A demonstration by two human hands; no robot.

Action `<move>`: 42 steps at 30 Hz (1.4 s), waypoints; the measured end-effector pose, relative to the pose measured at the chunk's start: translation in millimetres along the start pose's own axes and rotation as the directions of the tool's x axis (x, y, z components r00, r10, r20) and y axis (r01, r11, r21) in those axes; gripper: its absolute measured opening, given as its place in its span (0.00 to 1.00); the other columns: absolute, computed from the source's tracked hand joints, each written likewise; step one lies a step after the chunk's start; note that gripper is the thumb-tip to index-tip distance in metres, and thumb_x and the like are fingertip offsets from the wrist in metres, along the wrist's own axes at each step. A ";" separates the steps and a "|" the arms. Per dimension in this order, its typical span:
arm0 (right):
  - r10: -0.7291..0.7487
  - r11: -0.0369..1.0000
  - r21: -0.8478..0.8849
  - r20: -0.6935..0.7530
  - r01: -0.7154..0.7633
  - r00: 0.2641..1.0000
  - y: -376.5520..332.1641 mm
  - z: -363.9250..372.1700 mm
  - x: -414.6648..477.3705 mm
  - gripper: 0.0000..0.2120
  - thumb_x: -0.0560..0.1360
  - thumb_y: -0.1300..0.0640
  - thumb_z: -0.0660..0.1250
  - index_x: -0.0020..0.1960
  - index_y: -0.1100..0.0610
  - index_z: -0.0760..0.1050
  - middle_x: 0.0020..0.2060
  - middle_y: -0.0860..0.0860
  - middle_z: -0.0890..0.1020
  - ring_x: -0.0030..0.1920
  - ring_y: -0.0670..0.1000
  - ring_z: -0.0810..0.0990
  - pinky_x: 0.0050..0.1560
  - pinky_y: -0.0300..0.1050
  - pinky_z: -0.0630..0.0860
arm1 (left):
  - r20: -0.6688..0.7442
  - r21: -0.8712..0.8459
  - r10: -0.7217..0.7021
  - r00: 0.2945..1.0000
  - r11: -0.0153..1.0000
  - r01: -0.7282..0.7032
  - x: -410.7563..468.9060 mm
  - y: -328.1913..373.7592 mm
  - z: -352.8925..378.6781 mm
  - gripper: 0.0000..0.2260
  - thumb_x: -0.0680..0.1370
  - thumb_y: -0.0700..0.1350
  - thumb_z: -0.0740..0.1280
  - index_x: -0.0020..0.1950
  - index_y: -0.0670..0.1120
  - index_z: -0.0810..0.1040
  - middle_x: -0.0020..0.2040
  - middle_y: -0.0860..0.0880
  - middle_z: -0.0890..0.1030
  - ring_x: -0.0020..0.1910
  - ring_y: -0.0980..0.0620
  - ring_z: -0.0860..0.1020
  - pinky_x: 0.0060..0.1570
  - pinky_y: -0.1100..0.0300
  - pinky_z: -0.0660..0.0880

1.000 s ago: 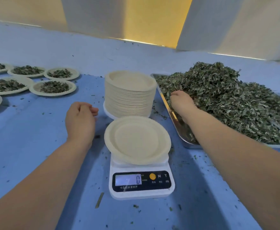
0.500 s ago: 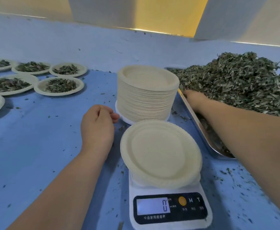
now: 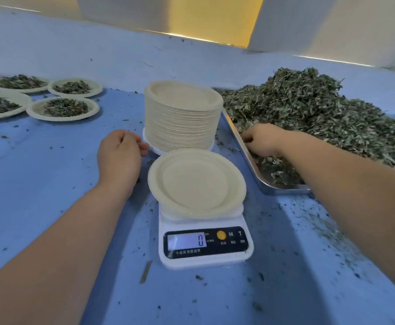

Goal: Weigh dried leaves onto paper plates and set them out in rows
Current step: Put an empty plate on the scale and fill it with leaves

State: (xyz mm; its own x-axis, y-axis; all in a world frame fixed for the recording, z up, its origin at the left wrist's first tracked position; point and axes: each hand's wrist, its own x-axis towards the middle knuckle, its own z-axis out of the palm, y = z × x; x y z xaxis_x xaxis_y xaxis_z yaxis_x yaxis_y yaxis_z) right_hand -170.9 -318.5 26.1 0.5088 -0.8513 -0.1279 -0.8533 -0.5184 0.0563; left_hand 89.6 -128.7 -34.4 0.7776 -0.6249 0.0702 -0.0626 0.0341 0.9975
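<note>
The scale [image 3: 204,240] at lower centre shows "0" on its display, with "M" and "T" beside a yellow button.

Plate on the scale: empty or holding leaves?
Empty. The plate shows a bare cream surface with nothing on it, and the scale display reads 0.
</note>
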 end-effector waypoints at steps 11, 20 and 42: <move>-0.013 0.997 0.069 -0.340 0.039 0.940 2.8 -25.8 -51.3 0.10 0.78 0.49 0.65 0.55 0.48 0.81 0.50 0.50 0.85 0.42 0.49 0.80 0.45 0.44 0.75 | -0.011 -0.040 -0.008 1.000 0.999 0.007 1.0 -0.7 -0.3 0.10 0.75 0.45 0.58 0.43 0.49 0.79 0.37 0.53 0.86 0.35 0.57 0.83 0.49 0.48 0.82; 0.112 0.994 0.006 0.089 -0.113 0.990 2.2 22.3 -60.1 0.23 0.85 0.45 0.55 0.77 0.51 0.63 0.62 0.57 0.79 0.47 0.55 0.75 0.46 0.46 0.71 | -0.016 -0.042 -0.004 1.000 0.999 0.003 3.8 -2.0 0.4 0.10 0.75 0.44 0.58 0.43 0.48 0.79 0.37 0.52 0.86 0.36 0.56 0.83 0.38 0.57 0.78; 0.238 0.902 0.432 -0.486 -0.005 0.841 18.2 16.0 -99.4 0.12 0.81 0.48 0.67 0.64 0.48 0.76 0.40 0.47 0.81 0.23 0.45 0.73 0.25 0.38 0.67 | 0.019 -0.195 -0.174 0.985 0.965 0.174 -26.0 2.9 -23.3 0.11 0.79 0.38 0.56 0.46 0.45 0.78 0.45 0.46 0.85 0.49 0.47 0.84 0.50 0.54 0.82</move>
State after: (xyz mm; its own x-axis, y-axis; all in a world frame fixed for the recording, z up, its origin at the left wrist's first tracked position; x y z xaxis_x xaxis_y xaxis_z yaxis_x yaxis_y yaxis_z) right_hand -238.8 -242.0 24.0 0.2805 -0.8782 0.3875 -0.8212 -0.4285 -0.3767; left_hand 83.8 -94.2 -33.0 0.7645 -0.6362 -0.1044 0.1970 0.0763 0.9774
